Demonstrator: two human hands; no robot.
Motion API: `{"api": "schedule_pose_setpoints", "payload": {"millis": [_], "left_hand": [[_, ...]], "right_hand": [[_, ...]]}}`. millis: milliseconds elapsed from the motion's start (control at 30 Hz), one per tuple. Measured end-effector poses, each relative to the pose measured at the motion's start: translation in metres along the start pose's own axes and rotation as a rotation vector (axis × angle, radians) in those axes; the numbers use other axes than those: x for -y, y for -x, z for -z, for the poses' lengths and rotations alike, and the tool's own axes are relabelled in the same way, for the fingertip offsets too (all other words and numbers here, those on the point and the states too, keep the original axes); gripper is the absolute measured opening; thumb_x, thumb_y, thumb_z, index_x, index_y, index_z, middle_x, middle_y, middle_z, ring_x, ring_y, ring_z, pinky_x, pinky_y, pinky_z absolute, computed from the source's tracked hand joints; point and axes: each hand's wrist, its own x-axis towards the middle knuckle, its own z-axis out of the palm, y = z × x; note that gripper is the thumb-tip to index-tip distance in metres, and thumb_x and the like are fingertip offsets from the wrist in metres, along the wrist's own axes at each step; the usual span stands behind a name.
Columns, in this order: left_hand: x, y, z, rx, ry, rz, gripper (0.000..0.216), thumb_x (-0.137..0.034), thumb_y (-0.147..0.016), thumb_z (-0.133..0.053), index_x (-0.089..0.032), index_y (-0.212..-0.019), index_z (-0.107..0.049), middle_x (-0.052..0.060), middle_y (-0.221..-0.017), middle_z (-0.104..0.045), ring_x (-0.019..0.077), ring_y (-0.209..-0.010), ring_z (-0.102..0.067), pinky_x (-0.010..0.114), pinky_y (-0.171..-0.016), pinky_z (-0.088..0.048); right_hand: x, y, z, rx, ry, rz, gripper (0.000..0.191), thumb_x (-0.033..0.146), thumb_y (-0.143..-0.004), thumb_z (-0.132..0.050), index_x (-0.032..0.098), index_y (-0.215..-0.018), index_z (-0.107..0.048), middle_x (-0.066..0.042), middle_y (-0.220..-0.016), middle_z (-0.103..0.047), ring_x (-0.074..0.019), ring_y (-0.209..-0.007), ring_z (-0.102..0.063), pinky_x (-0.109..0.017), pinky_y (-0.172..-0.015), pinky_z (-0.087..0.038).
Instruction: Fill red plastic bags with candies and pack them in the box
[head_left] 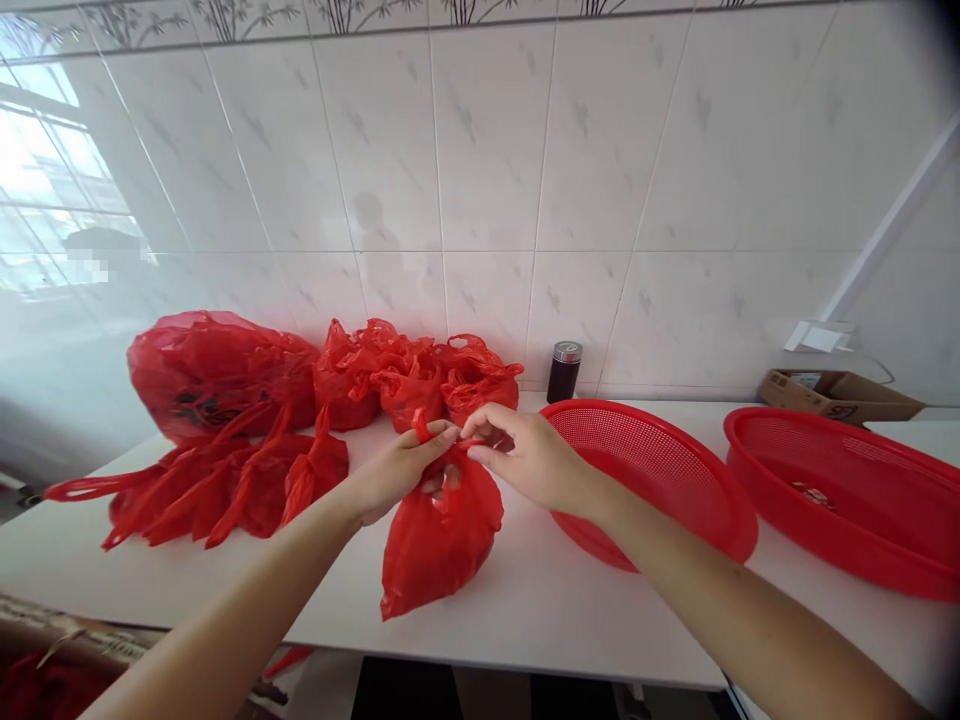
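A filled red plastic bag hangs or rests at the front middle of the white table, its neck gathered at the top. My left hand is closed around that neck, with a loop of the bag standing up by the thumb. My right hand pinches a strip of the same bag just to the right, thumb against bent fingers. What is inside the bag cannot be seen. Left of my hands lie several red bags with knotted tops, packed side by side.
Behind stand several open-topped red bags and a big red bundle against the tiled wall. A dark tumbler is near the wall. To the right are two red basins and a cardboard box.
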Motion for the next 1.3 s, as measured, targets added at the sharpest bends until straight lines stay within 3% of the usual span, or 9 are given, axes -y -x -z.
{"api": "schedule_pose_setpoints", "payload": {"millis": [133, 267, 433, 600, 800, 933, 1033, 1167, 1300], "left_hand": [[-0.008, 0.005, 0.001, 0.082, -0.257, -0.085, 0.021, -0.035, -0.085, -0.056, -0.018, -0.076, -0.064, 0.0, -0.074, -0.059, 0.0129, -0.065, -0.053, 0.027, -0.066, -0.045], [-0.011, 0.01, 0.0, 0.096, -0.583, -0.083, 0.018, -0.017, -0.077, -0.052, -0.021, -0.079, -0.07, -0.001, -0.074, -0.062, 0.0126, -0.059, -0.055, 0.024, -0.057, -0.045], [0.011, 0.007, 0.0, -0.225, -0.947, -0.377, 0.03, 0.003, -0.061, -0.041, -0.02, -0.071, -0.057, -0.004, -0.064, -0.057, 0.0106, -0.055, -0.048, 0.021, -0.05, -0.035], [0.028, 0.009, 0.004, -0.361, -0.934, -0.608, 0.029, -0.003, -0.075, -0.044, -0.02, -0.092, -0.06, 0.005, -0.106, -0.063, 0.0144, -0.081, -0.061, 0.024, -0.065, -0.048], [0.056, 0.028, 0.021, -0.206, -0.799, -0.372, 0.034, -0.021, -0.091, -0.042, -0.024, -0.118, -0.062, 0.004, -0.097, -0.071, 0.0185, -0.089, -0.066, 0.029, -0.081, -0.051], [0.088, 0.051, 0.041, -0.274, -0.764, -0.161, 0.028, -0.024, -0.09, -0.042, -0.023, -0.106, -0.065, 0.002, -0.078, -0.069, 0.0187, -0.074, -0.065, 0.028, -0.071, -0.051], [0.099, 0.061, 0.051, -0.358, -0.682, -0.111, 0.023, -0.032, -0.091, -0.043, -0.024, -0.096, -0.063, 0.003, -0.086, -0.069, 0.0212, -0.086, -0.065, 0.031, -0.079, -0.051], [0.103, 0.039, 0.053, -0.5, -0.527, -0.148, 0.029, -0.045, -0.092, -0.04, -0.022, -0.086, -0.056, 0.005, -0.09, -0.065, 0.0212, -0.092, -0.062, 0.034, -0.086, -0.049], [0.114, -0.012, 0.041, -0.66, -0.482, -0.149, 0.033, -0.044, -0.095, -0.027, -0.021, -0.082, -0.047, 0.004, -0.085, -0.061, 0.0184, -0.079, -0.061, 0.033, -0.077, -0.049]], "right_hand": [[0.012, 0.015, -0.01, -0.038, -0.045, 0.074, 0.014, 0.025, -0.087, -0.059, 0.026, -0.101, -0.06, 0.001, -0.097, -0.066, -0.0134, -0.093, -0.061, -0.029, -0.082, -0.048], [-0.008, 0.005, -0.024, -0.126, -0.151, -0.025, 0.027, 0.038, -0.097, -0.042, 0.03, -0.118, -0.058, -0.001, -0.112, -0.063, -0.0152, -0.103, -0.058, -0.032, -0.089, -0.047], [-0.044, -0.014, -0.05, -0.015, -0.473, -0.132, 0.036, 0.047, -0.097, -0.039, 0.026, -0.12, -0.056, 0.0, -0.089, -0.062, -0.0123, -0.068, -0.06, -0.031, -0.072, -0.051], [-0.042, -0.005, -0.056, 0.175, -0.823, -0.178, 0.027, 0.046, -0.093, -0.048, 0.024, -0.108, -0.056, 0.0, -0.089, -0.063, -0.0139, -0.069, -0.063, -0.034, -0.074, -0.052], [-0.057, 0.01, -0.044, -0.124, -0.157, -0.155, 0.024, 0.039, -0.094, -0.045, 0.021, -0.081, -0.054, 0.001, -0.083, -0.064, -0.0139, -0.078, -0.058, -0.028, -0.073, -0.044], [-0.091, 0.006, -0.039, -0.374, 0.114, -0.272, 0.021, 0.034, -0.094, -0.041, 0.022, -0.079, -0.05, 0.0, -0.082, -0.068, -0.0154, -0.077, -0.062, -0.028, -0.072, -0.044], [-0.108, -0.002, -0.045, -0.489, 0.117, -0.328, 0.021, 0.037, -0.095, -0.037, 0.023, -0.082, -0.048, 0.0, -0.084, -0.068, -0.0161, -0.075, -0.065, -0.028, -0.069, -0.045], [-0.114, -0.011, -0.066, -0.553, -0.037, -0.33, 0.026, 0.043, -0.097, -0.028, 0.024, -0.09, -0.044, -0.001, -0.088, -0.067, -0.0154, -0.074, -0.067, -0.026, -0.067, -0.046], [-0.125, -0.018, -0.099, -0.523, 0.061, -0.521, 0.027, 0.042, -0.099, -0.02, 0.025, -0.096, -0.041, 0.0, -0.091, -0.067, -0.0146, -0.079, -0.066, -0.025, -0.066, -0.043]]}}
